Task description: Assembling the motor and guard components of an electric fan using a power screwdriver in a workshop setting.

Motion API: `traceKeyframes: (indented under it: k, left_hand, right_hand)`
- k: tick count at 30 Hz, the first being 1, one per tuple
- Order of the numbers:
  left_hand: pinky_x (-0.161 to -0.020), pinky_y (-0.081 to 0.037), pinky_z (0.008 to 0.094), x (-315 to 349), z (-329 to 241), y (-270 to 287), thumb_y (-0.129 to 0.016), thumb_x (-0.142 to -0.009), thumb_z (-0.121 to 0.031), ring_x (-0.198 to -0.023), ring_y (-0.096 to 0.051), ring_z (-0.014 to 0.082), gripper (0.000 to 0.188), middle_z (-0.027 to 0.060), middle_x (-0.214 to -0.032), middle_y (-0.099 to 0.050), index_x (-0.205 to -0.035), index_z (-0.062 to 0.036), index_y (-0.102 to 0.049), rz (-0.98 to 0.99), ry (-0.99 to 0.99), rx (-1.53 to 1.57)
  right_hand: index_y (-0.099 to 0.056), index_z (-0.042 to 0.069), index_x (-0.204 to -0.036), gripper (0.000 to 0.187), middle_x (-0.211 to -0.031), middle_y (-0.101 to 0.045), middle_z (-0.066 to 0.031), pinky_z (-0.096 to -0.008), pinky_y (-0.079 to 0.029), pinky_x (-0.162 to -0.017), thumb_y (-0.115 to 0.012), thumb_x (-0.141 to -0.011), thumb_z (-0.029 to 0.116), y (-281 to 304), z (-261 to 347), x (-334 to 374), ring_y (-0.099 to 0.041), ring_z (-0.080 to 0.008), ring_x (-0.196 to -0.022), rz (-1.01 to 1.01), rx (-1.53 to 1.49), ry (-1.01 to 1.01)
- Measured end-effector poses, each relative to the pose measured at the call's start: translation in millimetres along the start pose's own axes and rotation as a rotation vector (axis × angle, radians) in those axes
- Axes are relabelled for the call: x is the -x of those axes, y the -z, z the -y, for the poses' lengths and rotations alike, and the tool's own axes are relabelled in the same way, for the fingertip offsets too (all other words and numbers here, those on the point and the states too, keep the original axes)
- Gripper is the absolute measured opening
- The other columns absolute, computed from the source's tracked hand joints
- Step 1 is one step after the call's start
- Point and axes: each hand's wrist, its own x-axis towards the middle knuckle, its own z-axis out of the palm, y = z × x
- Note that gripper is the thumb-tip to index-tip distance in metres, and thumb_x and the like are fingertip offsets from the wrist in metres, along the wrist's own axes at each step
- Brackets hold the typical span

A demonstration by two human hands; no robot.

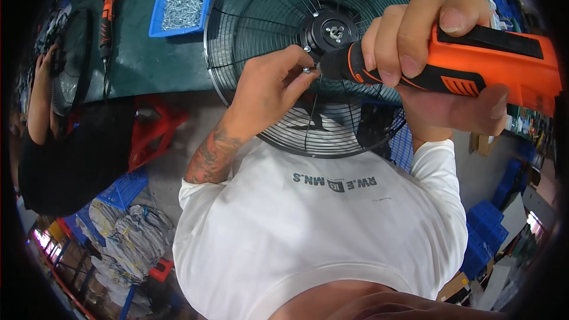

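Note:
My right hand (415,35) is wrapped round an orange and black power screwdriver (510,65), its nose aimed left. At the tip of the tool, my left hand (261,86) pinches a small silver screw (306,70) between thumb and fingers. Both hands are over a round black wire fan guard (208,62) lying at the table's near edge. Its dark hub (323,37) sits just beyond the tool's nose, with silver hardware at the centre. Whether the bit touches the screw I cannot tell.
A blue tray (155,31) full of silver screws stands on the green table (154,68), left of the guard. Farther left lies another orange and black power screwdriver (106,24). A co-worker's arm (40,101) is at the left edge, near a red stool (155,133).

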Motion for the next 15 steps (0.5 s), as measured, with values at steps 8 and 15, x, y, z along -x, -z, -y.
traceKeyframes:
  k: [8, 15]
  left_hand:
    - [-0.074, -0.058, 0.0311, 0, -5, 3, -0.082, -0.086, -0.004, -0.083, -0.074, 0.0192, 0.026, 0.0105, -0.096, -0.076, -0.109, 0.0001, -0.07, 0.001, -0.041, -0.201]
    - [-0.097, -0.053, 0.0408, 6, 27, 46, -0.085, -0.089, -0.022, -0.11, -0.069, 0.0305, 0.049, 0.0161, -0.12, -0.072, -0.13, 0.0006, -0.067, -0.581, -0.025, -0.471]
  right_hand:
    - [-0.049, 0.01, -0.143, 0.069, -0.099, -0.058, -0.0078, -0.0406, -0.049, -0.081, -0.061, -0.097, 0.06, 7, -5, 1, -0.061, -0.0213, -0.08, -0.001, -0.028, -0.015]
    - [-0.052, 0.003, -0.137, 0.065, -0.091, -0.058, -0.0125, -0.0428, -0.05, -0.073, -0.059, -0.097, 0.054, 14, 11, 41, -0.06, -0.0237, -0.074, -0.265, 0.164, -0.015]
